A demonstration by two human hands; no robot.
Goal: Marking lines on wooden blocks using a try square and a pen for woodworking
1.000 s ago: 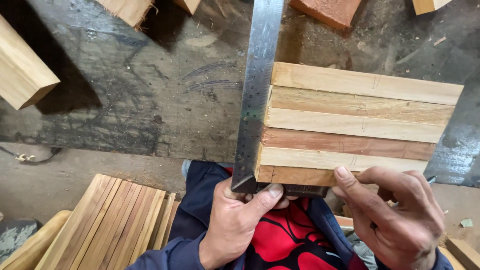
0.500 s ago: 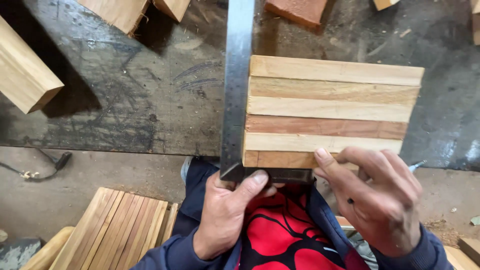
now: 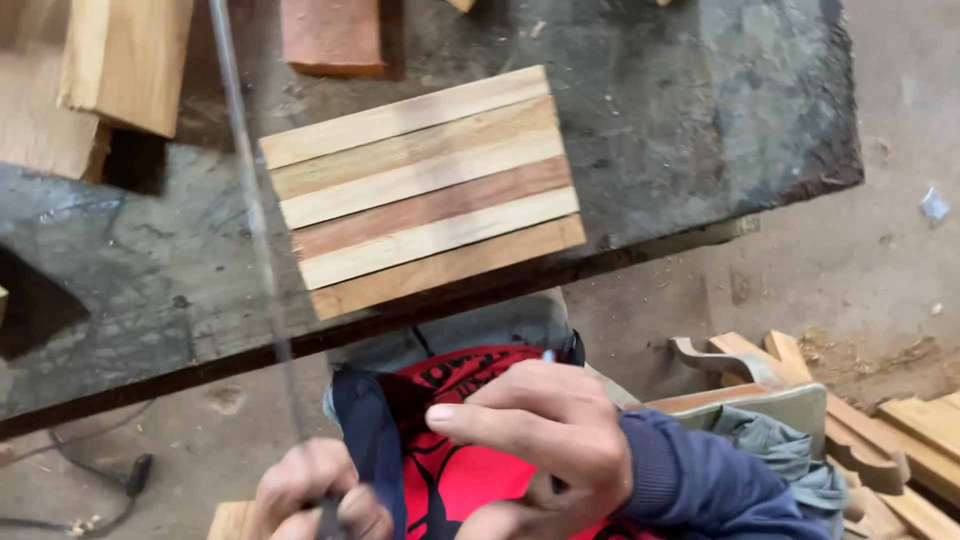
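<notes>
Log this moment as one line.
left hand: gripping metal square, blurred | right hand: empty, off table | striped wood panel: flat on workbench

Striped wooden panel [image 3: 425, 190] on dark bench [image 3: 690, 110], left hand [image 3: 320, 495] gripping blurred steel square [image 3: 255, 230] — right hand [image 3: 545, 440] near chest

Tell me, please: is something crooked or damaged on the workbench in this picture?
The striped wooden panel lies askew, tilted against the bench edge, with its strip ends stepped unevenly along the left side. I see no damage or spill.

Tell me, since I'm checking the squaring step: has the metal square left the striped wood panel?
Yes. The metal square, earlier flat against the striped wood panel, is now lifted edge-on in the left hand, off the panel's left end.
</notes>
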